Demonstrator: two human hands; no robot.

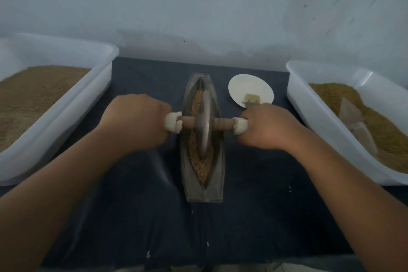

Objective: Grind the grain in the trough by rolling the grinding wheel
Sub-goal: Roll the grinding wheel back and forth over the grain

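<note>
At the middle of the dark cloth (242,216) the metal trough (204,185) lies lengthwise away from the person, and the grinding wheel (204,126) stands upright in its groove, roughly midway along, with grain (202,165) heaped before and behind it. The left hand (136,121) is clenched round the white-wrapped left end of the wooden axle (223,123), and the right hand (262,127) grasps the wrapped right end the same way.

Uneven pressure is the likeliest trouble: if one hand pushes harder, the wheel would probably tilt, climb the sloping wall and leave the groove. Neither hand steadies the trough, so a strong stroke could slide it on the cloth. Grain looks piled high near the close end, and a long pull could push some over the lip.

Just beyond the right hand a white paper plate (242,86) carries a small brush (252,99); a far forward stroke may bring the knuckles against them. A white tub (66,121) of brown meal stands to the left and another tub (320,121) to the right, both apart from the hands. A pale translucent piece (353,117) lies in the right tub; what it is I cannot tell.
</note>
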